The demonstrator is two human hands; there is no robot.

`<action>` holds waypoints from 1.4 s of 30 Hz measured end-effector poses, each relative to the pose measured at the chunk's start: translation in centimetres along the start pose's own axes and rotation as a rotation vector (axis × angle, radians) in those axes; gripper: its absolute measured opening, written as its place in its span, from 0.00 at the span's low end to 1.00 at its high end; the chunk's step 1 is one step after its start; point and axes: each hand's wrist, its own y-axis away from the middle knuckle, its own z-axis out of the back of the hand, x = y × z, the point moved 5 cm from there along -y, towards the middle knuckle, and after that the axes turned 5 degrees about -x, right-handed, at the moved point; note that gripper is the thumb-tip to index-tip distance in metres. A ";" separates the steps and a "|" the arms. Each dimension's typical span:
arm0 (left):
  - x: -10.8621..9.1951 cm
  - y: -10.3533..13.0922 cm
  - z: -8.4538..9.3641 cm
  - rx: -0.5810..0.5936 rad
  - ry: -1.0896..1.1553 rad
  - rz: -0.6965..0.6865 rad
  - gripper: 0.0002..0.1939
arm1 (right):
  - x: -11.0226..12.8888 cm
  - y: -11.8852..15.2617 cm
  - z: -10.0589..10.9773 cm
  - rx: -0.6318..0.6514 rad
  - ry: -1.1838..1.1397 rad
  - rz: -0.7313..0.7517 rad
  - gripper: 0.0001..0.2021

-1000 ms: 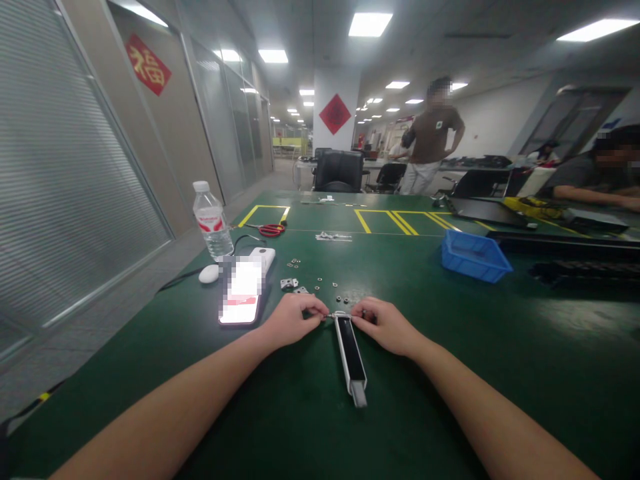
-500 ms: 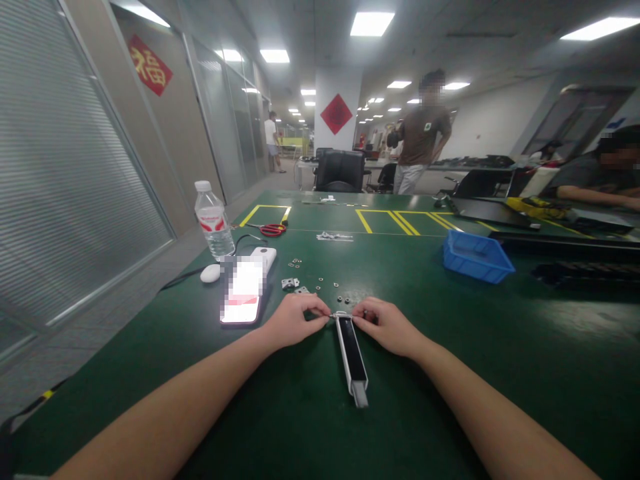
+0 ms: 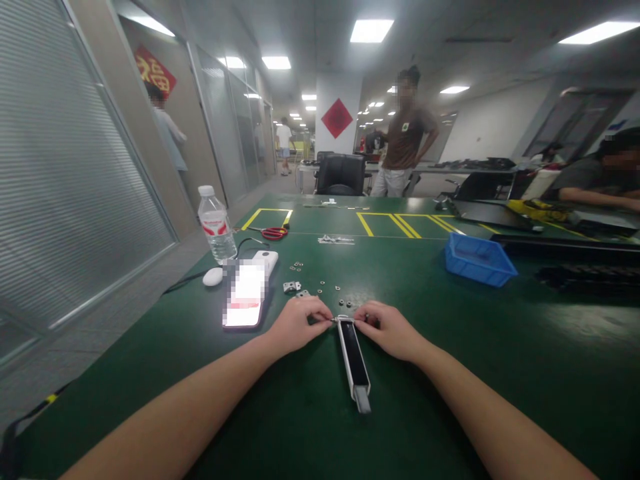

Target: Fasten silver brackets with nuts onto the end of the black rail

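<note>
A long, narrow white frame (image 3: pixel 344 353) with a dark inside and a grey tab (image 3: pixel 363 401) at its near end lies on the green table. My left hand (image 3: pixel 299 325) is closed in a pinch at the left of its far end, on a thin metal pin (image 3: pixel 335 319) that points at the frame. At the opposite side of that end my right hand (image 3: pixel 389 331) is also closed, thumb against the curled fingers. What it grips is hidden. Just beyond the hands lie small dark nuts (image 3: pixel 349 304), tiny rings (image 3: pixel 337 288) and metal brackets (image 3: pixel 291 287).
Left of my hands are a lit phone (image 3: pixel 245 300), a white oval object (image 3: pixel 213 277) and a water bottle (image 3: pixel 217 230). Red-handled scissors (image 3: pixel 275 233) lie farther back. To the right stands a blue bin (image 3: pixel 479 260). A person in brown (image 3: pixel 406 137) stands beyond the table.
Both hands keep nearly the same pose at the frame's far end. The view has shifted slightly. The standing person in brown has moved left, and another person now shows at the far left.
</note>
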 end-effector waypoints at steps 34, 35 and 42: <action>-0.2 0.6 0.1 -0.041 -0.196 -0.002 0.03 | 1.0 -0.1 0.1 0.017 0.012 -0.030 0.07; -0.3 0.7 0.1 -0.039 -0.214 -0.004 0.03 | 0.9 -0.1 0.1 0.016 0.011 -0.029 0.07; -0.6 0.8 0.2 -0.049 -0.248 -0.019 0.05 | 0.9 -0.1 0.0 0.013 0.005 -0.025 0.07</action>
